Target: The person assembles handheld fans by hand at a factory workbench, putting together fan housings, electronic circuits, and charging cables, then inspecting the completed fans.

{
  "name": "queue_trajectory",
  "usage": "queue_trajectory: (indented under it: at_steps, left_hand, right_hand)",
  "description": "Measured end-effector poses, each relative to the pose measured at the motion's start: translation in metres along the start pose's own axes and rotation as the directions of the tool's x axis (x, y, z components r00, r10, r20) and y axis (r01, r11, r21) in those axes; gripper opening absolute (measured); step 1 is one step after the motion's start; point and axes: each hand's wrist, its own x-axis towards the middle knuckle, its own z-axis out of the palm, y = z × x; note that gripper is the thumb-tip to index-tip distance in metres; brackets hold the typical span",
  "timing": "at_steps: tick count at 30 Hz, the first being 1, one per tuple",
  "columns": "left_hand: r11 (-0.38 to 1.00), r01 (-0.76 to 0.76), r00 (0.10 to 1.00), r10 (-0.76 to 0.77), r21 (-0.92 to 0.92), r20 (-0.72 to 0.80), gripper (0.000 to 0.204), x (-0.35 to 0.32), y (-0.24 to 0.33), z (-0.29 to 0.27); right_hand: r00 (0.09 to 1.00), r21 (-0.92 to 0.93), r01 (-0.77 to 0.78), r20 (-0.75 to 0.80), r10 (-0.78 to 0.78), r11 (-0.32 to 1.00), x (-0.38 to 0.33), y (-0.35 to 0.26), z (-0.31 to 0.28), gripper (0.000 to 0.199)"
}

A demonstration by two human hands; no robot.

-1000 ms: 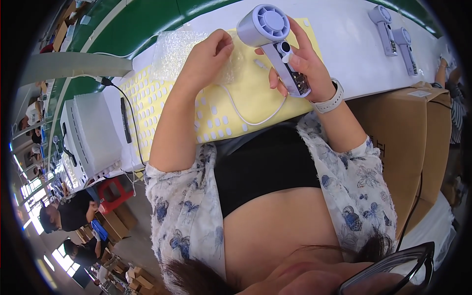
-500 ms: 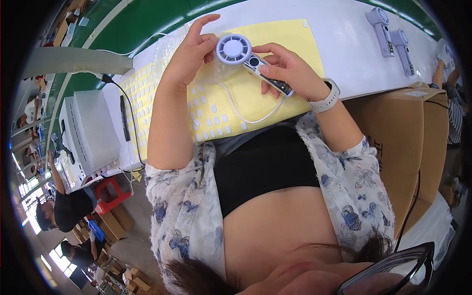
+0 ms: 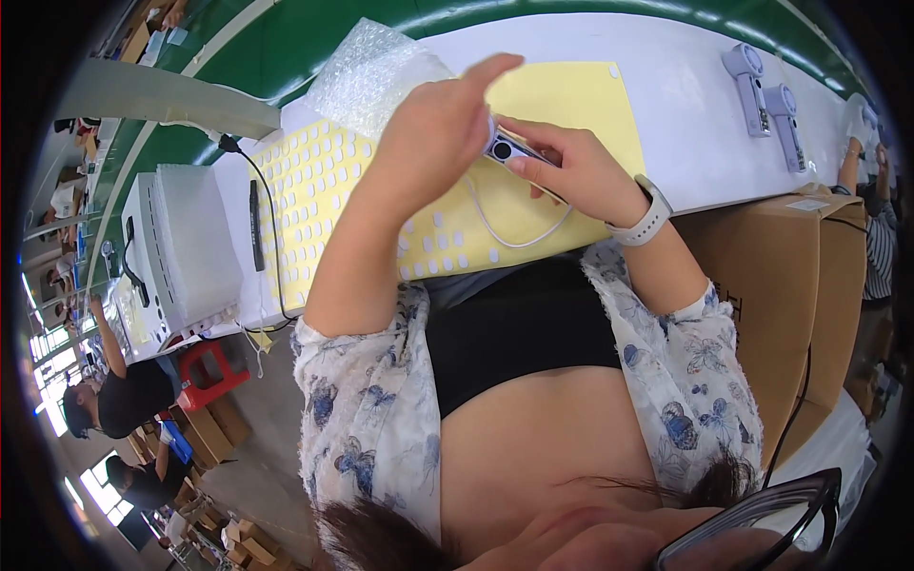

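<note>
A pale lavender handheld fan is held above a yellow sheet. My right hand grips its handle, thumb on top near a dark round spot. Over the fan's round head lies my left hand, index finger stretched out to the right; its other fingers are closed at the head and mostly hidden. Most of the head is covered by this hand. Small white oval pieces sit in rows on the sheet. A white cord curves below the fan toward the handle's lower end.
Bubble wrap lies at the sheet's far left. Two more fans lie on the white table at the right. A large cardboard box stands by my right arm. A black cable runs down at left, near a red stool.
My left hand has moved right and come over the fan's head, which was in plain view before. The right hand keeps its hold on the handle. More of the bubble wrap shows now.
</note>
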Motion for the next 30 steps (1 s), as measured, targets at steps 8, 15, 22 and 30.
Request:
queue_trajectory:
  at_steps: [8, 15, 22, 30]
  left_hand:
    - [0.932, -0.252, 0.967, 0.255, 0.261, 0.024, 0.035, -0.006, 0.01, 0.006]
    - [0.93, -0.344, 0.895, 0.366, 0.129, -0.254, 0.033, -0.005, -0.005, 0.03]
    - [0.843, -0.537, 0.789, 0.514, 0.03, -0.338, 0.023, -0.01, 0.003, 0.032]
    - [0.804, -0.582, 0.654, 0.552, 0.122, -0.517, 0.018, -0.012, 0.001, 0.029]
  right_hand:
    - [0.989, 0.551, 0.028, -0.139, 0.059, 0.834, 0.003, 0.007, 0.009, 0.041]
    - [0.981, 0.851, 0.182, -0.188, -0.038, 0.492, 0.005, 0.017, -0.002, 0.056]
    - [0.999, 0.076, 0.031, 0.031, -0.033, 0.997, -0.007, -0.032, -0.019, 0.057]
    - [0.961, -0.239, 0.104, -0.225, -0.159, 0.965, -0.004, -0.039, -0.026, 0.029]
